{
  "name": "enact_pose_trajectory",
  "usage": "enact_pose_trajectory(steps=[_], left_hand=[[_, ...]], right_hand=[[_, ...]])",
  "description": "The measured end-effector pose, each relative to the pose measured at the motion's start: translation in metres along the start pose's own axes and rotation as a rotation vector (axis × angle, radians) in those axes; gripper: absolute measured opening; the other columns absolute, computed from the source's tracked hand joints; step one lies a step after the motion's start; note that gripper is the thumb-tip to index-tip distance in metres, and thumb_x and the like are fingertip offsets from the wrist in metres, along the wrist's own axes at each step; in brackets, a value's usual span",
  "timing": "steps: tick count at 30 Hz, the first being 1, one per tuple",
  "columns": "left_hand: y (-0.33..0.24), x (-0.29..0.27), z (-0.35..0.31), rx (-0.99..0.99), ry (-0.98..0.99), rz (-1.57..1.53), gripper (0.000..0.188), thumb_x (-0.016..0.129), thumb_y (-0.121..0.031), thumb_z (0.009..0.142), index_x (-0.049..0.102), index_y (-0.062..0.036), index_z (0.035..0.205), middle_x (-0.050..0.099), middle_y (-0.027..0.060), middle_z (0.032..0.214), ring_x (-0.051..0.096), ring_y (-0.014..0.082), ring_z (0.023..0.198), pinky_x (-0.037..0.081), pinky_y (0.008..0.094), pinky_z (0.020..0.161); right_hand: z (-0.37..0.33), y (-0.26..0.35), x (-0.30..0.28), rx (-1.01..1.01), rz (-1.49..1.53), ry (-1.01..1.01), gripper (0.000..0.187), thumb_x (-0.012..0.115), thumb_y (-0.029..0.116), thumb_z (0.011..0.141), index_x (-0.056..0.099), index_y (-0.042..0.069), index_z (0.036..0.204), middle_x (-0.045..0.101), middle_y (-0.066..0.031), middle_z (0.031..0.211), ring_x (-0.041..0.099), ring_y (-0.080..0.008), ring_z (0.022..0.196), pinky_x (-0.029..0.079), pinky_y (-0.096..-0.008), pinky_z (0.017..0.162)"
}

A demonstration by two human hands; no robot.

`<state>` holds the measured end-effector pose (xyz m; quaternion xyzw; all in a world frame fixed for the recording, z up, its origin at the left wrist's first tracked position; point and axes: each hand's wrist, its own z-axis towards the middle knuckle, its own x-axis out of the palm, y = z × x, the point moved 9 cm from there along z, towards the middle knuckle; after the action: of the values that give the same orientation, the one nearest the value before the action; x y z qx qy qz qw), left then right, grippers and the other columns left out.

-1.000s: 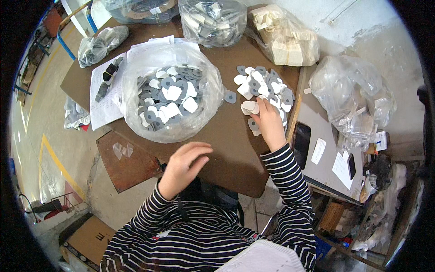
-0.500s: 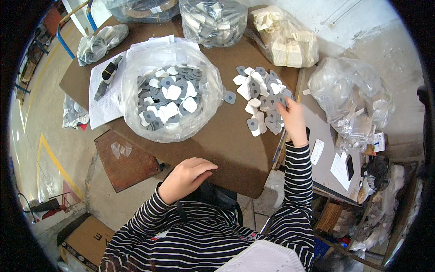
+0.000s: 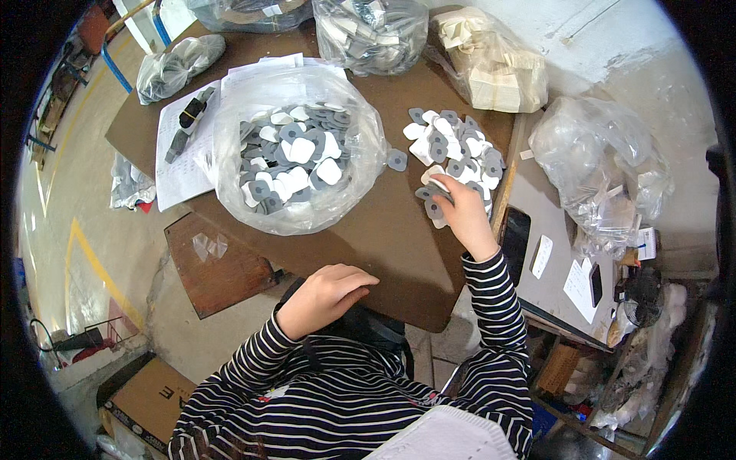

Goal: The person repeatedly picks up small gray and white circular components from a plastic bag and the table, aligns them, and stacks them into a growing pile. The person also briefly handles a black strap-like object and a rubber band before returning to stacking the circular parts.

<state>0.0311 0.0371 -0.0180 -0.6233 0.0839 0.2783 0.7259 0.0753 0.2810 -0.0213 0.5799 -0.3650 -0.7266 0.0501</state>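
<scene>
On the brown tabletop, a spread pile of flat foam pads (image 3: pixel 464 150) lies to the right, grey with a centre hole on one face and plain white on the other. My right hand (image 3: pixel 469 218) is at the pile's near left side, thumb and fingers closed on a pad (image 3: pixel 439 185) seen nearly edge-on. At the table's near edge rests my left hand (image 3: pixel 326 297), back up, fingers stretched loosely with the thumb a little apart; nothing shows in it. Many such pads fill an open clear plastic bag (image 3: pixel 244 216) left of the pile. One grey pad (image 3: pixel 396 159) lies between bag and pile.
Filled plastic bags (image 3: pixel 371 38) stand along the far side, one with cream pieces (image 3: pixel 494 90). Written papers (image 3: pixel 184 165) and a black strap (image 3: pixel 190 115) lie left. A side table (image 3: pixel 548 287) on the right bears a large clear bag (image 3: pixel 598 169) and a phone (image 3: pixel 596 285).
My right hand has moved left and nearer, from the pile's right side to its near left side. My left hand stays at the table edge. The whole view has shifted slightly.
</scene>
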Motion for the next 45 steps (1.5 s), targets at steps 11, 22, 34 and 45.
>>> enact_pose_trajectory(steps=[11, 22, 34, 45], left_hand=[[0.026, -0.007, 0.022, -0.414, -0.382, -1.454, 0.07, 0.051, -0.032, 0.103, 0.012, -0.0136, 0.158, 0.041, 0.0103, 0.147, 0.044, 0.0237, 0.134, 0.039, 0.0453, 0.112], [0.042, -0.038, -0.001, -0.435, -0.439, -1.362, 0.05, 0.054, -0.018, 0.102, 0.039, -0.0012, 0.146, 0.059, 0.0108, 0.125, 0.059, 0.0202, 0.115, 0.051, 0.0369, 0.098], [0.043, -0.07, -0.015, -0.353, -0.51, -1.019, 0.038, 0.055, -0.013, 0.101, 0.044, 0.0005, 0.135, 0.065, 0.0111, 0.11, 0.066, 0.0183, 0.096, 0.056, 0.0302, 0.082], [0.03, -0.082, -0.019, -0.281, -0.469, -0.923, 0.046, 0.055, -0.009, 0.1, 0.038, -0.0088, 0.143, 0.063, 0.0111, 0.113, 0.064, 0.0166, 0.096, 0.054, 0.0285, 0.082]], right_hand=[[-0.033, 0.129, 0.071, 0.081, 0.929, 0.554, 0.034, 0.06, 0.012, 0.097, 0.055, 0.001, 0.129, 0.061, -0.0119, 0.122, 0.053, -0.0197, 0.125, 0.039, -0.0346, 0.106], [-0.021, 0.178, 0.061, -0.37, 0.193, 0.323, 0.062, 0.063, 0.012, 0.09, 0.038, 0.003, 0.145, 0.013, -0.0209, 0.16, 0.003, -0.054, 0.145, 0.016, -0.0583, 0.117], [0.003, 0.189, 0.039, -0.231, 0.443, 0.072, 0.021, 0.066, 0.003, 0.089, 0.071, 0.0, 0.109, 0.064, -0.0085, 0.093, 0.064, -0.0173, 0.084, 0.05, -0.0272, 0.076], [0.014, 0.194, 0.042, -0.185, 0.561, 0.113, 0.01, 0.066, 0.007, 0.092, 0.068, -0.003, 0.094, 0.061, -0.0028, 0.081, 0.055, -0.0077, 0.073, 0.043, -0.0219, 0.066]])
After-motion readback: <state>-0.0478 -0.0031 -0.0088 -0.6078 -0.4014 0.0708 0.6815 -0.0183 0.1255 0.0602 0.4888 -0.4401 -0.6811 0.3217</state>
